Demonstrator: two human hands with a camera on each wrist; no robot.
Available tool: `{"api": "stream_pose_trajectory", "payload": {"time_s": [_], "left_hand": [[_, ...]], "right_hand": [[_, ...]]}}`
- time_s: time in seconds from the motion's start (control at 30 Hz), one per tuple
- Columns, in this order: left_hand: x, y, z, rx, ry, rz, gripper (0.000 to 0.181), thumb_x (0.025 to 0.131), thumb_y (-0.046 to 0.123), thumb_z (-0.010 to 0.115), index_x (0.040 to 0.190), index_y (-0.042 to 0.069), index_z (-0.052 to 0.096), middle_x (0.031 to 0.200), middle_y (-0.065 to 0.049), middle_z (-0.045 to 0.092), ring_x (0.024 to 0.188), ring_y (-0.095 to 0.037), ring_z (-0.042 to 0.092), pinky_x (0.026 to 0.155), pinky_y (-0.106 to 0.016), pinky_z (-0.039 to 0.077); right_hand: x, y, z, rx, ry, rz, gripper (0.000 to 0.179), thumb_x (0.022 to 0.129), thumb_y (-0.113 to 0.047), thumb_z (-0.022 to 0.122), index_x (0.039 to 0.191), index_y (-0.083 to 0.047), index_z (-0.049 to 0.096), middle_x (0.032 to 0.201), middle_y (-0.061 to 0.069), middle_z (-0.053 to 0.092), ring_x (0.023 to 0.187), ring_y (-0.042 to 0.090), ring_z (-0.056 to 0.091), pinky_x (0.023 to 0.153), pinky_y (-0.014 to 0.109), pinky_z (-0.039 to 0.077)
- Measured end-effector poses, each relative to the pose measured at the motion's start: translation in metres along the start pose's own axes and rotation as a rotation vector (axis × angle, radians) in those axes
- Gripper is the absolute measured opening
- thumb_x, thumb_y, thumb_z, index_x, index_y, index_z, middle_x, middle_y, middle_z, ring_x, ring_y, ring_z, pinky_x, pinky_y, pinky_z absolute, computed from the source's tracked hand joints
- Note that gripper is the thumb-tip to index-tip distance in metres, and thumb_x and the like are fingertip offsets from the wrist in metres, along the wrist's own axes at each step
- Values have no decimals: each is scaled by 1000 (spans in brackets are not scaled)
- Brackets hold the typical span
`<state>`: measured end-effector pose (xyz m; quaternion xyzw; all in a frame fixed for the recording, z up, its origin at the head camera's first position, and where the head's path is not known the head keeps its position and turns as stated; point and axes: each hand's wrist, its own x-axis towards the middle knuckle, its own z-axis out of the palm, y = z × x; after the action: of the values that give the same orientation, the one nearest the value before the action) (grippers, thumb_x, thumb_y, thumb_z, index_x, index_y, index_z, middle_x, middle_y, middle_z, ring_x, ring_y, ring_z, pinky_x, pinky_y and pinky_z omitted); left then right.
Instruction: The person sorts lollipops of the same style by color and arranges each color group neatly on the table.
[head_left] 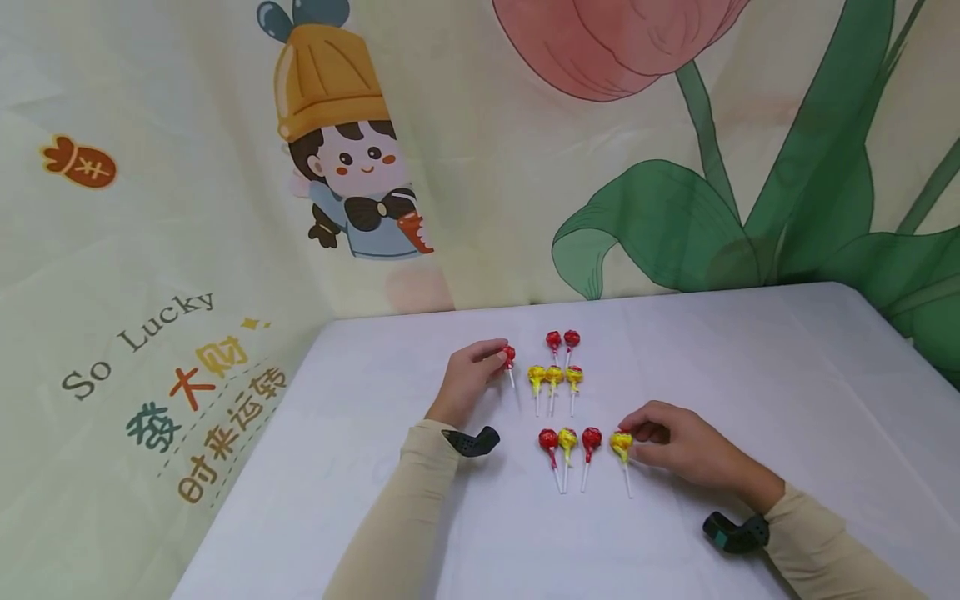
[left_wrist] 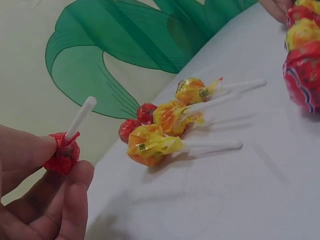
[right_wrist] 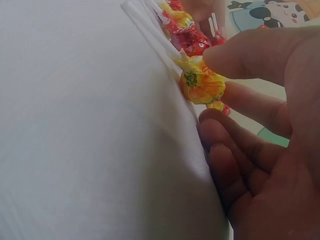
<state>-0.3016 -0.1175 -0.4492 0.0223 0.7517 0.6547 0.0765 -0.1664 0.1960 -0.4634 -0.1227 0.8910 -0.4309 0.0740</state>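
Note:
My left hand (head_left: 463, 382) pinches a red-wrapped lollipop (left_wrist: 61, 159) by its candy head, left of the rows; in the left wrist view its white stick points up. At the right end of the front row, my right hand (head_left: 681, 446) holds a yellow-wrapped lollipop (right_wrist: 202, 87) between thumb and finger, its stick toward the near side. Beside it in that row are a red lollipop (head_left: 592, 438), a yellow lollipop (head_left: 567, 438) and another red lollipop (head_left: 548, 439). Three yellow lollipops (head_left: 554, 376) form a row farther back, with two red lollipops (head_left: 572, 338) behind them.
A white cloth covers the table (head_left: 817, 375), whose far edge meets a printed backdrop (head_left: 480, 192) with a cartoon figure, a tulip and lettering. Black devices are strapped at the left wrist (head_left: 472, 442) and the right wrist (head_left: 737, 533).

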Motion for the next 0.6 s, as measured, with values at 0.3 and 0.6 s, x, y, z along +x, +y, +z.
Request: {"api": "stream_pose_trajectory", "payload": {"time_s": [0.3,0.6], "left_hand": [[10,5,0,85,-20,6,35,100,26,64,132,14,66,122,-1,66,108,-21,63,95,-34,52],[30,6,6,168,-10,37,36,99,25,65,131,10,66,121,-1,65,104,-19,62,92,-33,52]], "right_hand": [[2,4,1,-17,12,-41,28,89,-20,76,116,-17,69,103,-4,62,93,18,56,80,25,50],[3,9,5,-27,31,-48,25,89,-19,76,113,-18,69,100,-5,61,91,18,56,78,26,50]]}}
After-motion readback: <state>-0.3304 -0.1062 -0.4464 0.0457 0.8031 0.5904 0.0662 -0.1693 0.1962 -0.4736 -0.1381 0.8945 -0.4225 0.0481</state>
